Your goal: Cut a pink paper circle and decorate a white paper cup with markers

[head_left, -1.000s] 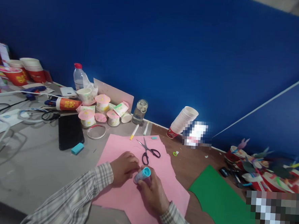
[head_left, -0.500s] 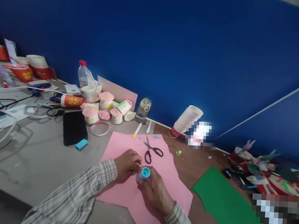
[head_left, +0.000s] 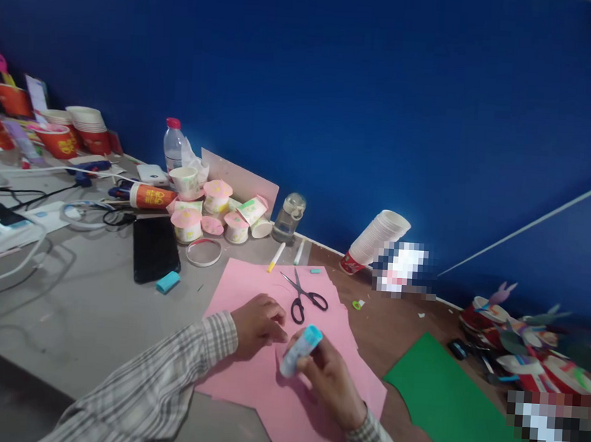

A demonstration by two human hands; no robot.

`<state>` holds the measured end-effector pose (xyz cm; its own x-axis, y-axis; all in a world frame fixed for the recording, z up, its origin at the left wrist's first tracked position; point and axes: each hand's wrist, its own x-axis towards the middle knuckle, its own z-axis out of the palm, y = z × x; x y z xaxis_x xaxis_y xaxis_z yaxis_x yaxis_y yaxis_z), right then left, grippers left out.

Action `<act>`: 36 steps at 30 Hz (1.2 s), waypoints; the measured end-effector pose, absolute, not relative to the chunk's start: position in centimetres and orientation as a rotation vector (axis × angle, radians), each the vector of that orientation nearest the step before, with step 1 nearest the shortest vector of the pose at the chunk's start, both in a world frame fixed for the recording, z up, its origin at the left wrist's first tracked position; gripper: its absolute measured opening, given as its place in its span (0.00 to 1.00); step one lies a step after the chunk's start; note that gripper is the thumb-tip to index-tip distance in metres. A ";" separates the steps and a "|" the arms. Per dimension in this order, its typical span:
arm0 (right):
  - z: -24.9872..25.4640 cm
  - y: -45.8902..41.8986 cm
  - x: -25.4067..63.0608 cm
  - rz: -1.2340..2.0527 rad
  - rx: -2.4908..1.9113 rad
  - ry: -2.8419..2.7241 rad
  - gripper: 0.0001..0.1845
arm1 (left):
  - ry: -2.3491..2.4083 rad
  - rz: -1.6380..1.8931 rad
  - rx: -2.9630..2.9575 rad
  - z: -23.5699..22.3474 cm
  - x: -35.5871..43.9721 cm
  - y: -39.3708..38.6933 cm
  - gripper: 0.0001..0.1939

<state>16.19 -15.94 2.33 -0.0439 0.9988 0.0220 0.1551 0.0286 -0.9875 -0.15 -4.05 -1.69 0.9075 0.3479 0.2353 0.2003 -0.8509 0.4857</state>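
My right hand (head_left: 333, 380) is closed around a glue stick (head_left: 301, 351), a light-coloured tube with a bright blue end tilted up and away. My left hand (head_left: 259, 325) lies to its left with curled fingers, the fingertips on what looks like a small piece of pink paper (head_left: 281, 351), hard to tell from the sheet below. Both hands are over large pink sheets of paper (head_left: 241, 284). Black-handled scissors (head_left: 301, 295) lie spread on the paper just beyond my hands. A blue cap (head_left: 168, 282) rests on the table to the left.
A black phone (head_left: 156, 249), a tape ring (head_left: 203, 253) and small decorated paper cups (head_left: 186, 224) stand back left. Two markers (head_left: 276, 257) lie near a glass water bottle (head_left: 289, 218). Stacked paper cups (head_left: 377, 241) lean at the wall. Green paper (head_left: 445, 397) is at right.
My right hand has drawn the glue stick slightly right and tilted it, away from my left fingertips. The view has shifted a little; other things lie as before.
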 end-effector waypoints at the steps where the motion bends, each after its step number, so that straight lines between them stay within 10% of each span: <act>1: 2.2 -15.8 16.4 1.073 -1.260 -1.320 0.08 | 0.385 0.424 2.610 -1.6 -0.2 -4.0 0.18; 36: 1.0 -14.6 17.0 0.847 -1.339 -1.306 0.12 | 0.419 0.405 2.607 -1.3 0.1 -4.1 0.21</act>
